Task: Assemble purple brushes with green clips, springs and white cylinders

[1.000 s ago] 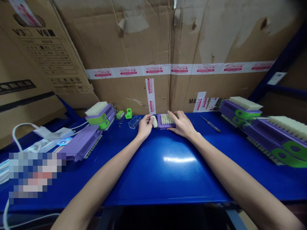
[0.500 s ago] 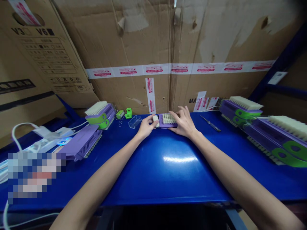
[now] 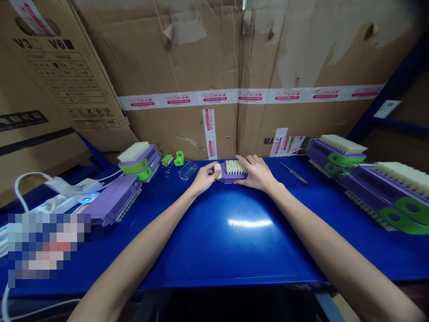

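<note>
- Left hand point(image 3: 203, 180): closed, thumb and fingers gripping a small white block point(image 3: 217, 167) at the left end of the brush; whether block and brush are joined, cannot tell.
- Right hand point(image 3: 256, 173): curved around the right end of the purple brush point(image 3: 230, 180), thumb along its near side, fingers over the far side; grip firmness cannot be told.
- Brush position: near the back of the blue table point(image 3: 234, 255), between the two hands, pale bristles point(image 3: 235, 167) facing up.
- Left of the left hand: a clear box point(image 3: 187, 171), then small screws point(image 3: 168, 171); behind these, a green bracket point(image 3: 179, 158).
- Farther left: a green-and-purple brush pair point(image 3: 139, 164) with bristles up — a purple brush point(image 3: 112, 201) lies just in front, bristles down.
- Right of the right hand, well apart from it: a screwdriver point(image 3: 294, 173), lying at a slant.
- Far right: two more brush pairs point(image 3: 337, 154).
- Behind everything: cardboard point(image 3: 184, 53) with printed tape point(image 3: 221, 97) across it.
</note>
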Tool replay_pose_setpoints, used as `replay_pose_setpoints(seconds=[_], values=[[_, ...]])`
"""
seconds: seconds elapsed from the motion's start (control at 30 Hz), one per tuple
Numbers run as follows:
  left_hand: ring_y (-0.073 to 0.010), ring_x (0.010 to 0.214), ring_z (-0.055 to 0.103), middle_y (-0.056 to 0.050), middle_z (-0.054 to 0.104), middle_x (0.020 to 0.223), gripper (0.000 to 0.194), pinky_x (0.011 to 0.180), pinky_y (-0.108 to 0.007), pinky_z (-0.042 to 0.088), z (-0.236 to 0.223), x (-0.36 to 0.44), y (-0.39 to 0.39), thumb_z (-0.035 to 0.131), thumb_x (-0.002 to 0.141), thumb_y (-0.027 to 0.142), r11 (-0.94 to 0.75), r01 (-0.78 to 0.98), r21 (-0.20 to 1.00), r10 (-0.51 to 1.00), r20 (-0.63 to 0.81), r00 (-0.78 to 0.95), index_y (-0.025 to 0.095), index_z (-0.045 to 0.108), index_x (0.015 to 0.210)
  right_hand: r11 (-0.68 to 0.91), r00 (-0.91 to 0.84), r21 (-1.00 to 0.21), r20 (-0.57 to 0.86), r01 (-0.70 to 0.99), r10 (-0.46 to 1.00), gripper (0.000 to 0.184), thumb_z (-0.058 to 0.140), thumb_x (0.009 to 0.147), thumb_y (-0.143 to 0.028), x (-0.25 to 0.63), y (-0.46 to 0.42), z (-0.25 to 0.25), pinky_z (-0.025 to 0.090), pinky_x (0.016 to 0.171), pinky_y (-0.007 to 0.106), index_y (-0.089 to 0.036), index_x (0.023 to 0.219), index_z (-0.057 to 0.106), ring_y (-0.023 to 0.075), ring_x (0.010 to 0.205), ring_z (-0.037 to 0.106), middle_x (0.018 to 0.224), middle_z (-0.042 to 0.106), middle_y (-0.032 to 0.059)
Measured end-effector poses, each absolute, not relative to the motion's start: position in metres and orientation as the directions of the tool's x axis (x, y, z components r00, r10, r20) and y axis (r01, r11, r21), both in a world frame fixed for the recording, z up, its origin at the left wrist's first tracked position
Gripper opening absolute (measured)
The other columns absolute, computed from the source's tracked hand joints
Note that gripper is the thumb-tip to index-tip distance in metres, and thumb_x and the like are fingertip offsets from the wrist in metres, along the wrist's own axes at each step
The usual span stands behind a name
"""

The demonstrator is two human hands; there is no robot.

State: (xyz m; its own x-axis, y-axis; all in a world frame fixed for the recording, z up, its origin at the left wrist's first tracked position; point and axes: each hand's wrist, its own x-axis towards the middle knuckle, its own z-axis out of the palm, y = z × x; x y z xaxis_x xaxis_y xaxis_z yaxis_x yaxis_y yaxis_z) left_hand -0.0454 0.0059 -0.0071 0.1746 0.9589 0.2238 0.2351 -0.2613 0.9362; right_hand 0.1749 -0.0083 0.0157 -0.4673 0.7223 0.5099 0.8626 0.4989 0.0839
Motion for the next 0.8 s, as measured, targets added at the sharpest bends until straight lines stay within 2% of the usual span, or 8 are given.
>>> replay_pose_setpoints(seconds=[0.1,0.2,0.27,0.4,0.63,0.8], values=[[-0.0213,0.091,0.064,-0.014,0.066,0.109,0.063,0.081,-0.035,0.051,-0.005,-0.047,0.003,0.071,0.070,0.026,-0.282,0.276,0.919,0.951,0.228,0.210,0.009,0.051,0.128,0.515,-0.472,0.079,0.536,0.853,0.700,0.087,0.073,0.064,-0.055,0.176,-0.007,0.015,0.041,0.089,0.048,-0.015,0.136,0.043,0.0326,0.099,0.054,0.106,0.059,0.0150],[-0.0211,0.087,0.063,-0.015,0.064,0.111,0.083,0.077,-0.036,0.051,-0.004,-0.045,-0.002,0.082,0.057,0.030,-0.298,0.355,0.886,0.946,0.225,0.233,0.010,0.047,0.130,0.532,-0.476,0.057,0.533,0.845,0.699,0.084,0.074,0.064,-0.054,0.179,-0.005,0.015,0.036,0.097,0.051,-0.018,0.134,0.046,0.0319,0.103,0.055,0.105,0.059,0.0129],[-0.0199,0.084,0.062,-0.015,0.063,0.111,0.089,0.074,-0.034,0.051,-0.004,-0.043,-0.004,0.085,0.051,0.029,-0.324,0.421,0.847,0.943,0.251,0.219,0.010,0.047,0.129,0.522,-0.468,0.040,0.505,0.852,0.725,0.083,0.075,0.064,-0.053,0.180,-0.005,0.016,0.041,0.094,0.048,-0.018,0.134,0.046,0.0311,0.102,0.055,0.107,0.058,0.0128],[-0.0165,0.078,0.061,-0.012,0.063,0.106,0.080,0.072,-0.033,0.051,-0.003,-0.040,-0.007,0.085,0.051,0.024,-0.349,0.496,0.795,0.937,0.300,0.180,0.011,0.052,0.122,0.497,-0.450,0.032,0.478,0.867,0.754,0.082,0.074,0.066,-0.052,0.179,-0.008,0.018,0.047,0.082,0.041,-0.018,0.135,0.044,0.0303,0.101,0.054,0.112,0.056,0.0134],[-0.0162,0.079,0.060,-0.007,0.065,0.100,0.073,0.074,-0.032,0.050,-0.001,-0.045,-0.005,0.086,0.051,0.029,-0.419,0.587,0.692,0.904,0.381,0.196,0.013,0.055,0.116,0.521,-0.478,0.057,0.491,0.852,0.728,0.080,0.071,0.069,-0.053,0.178,-0.008,0.018,0.044,0.082,0.043,-0.022,0.136,0.041,0.0308,0.101,0.051,0.113,0.055,0.0135],[-0.0165,0.077,0.060,-0.008,0.066,0.099,0.072,0.074,-0.033,0.050,0.002,-0.048,-0.006,0.086,0.050,0.032,-0.429,0.605,0.671,0.898,0.387,0.208,0.012,0.057,0.113,0.525,-0.486,0.068,0.493,0.848,0.721,0.080,0.071,0.069,-0.054,0.177,-0.009,0.017,0.044,0.083,0.042,-0.020,0.135,0.042,0.0306,0.101,0.050,0.113,0.055,0.0142]])
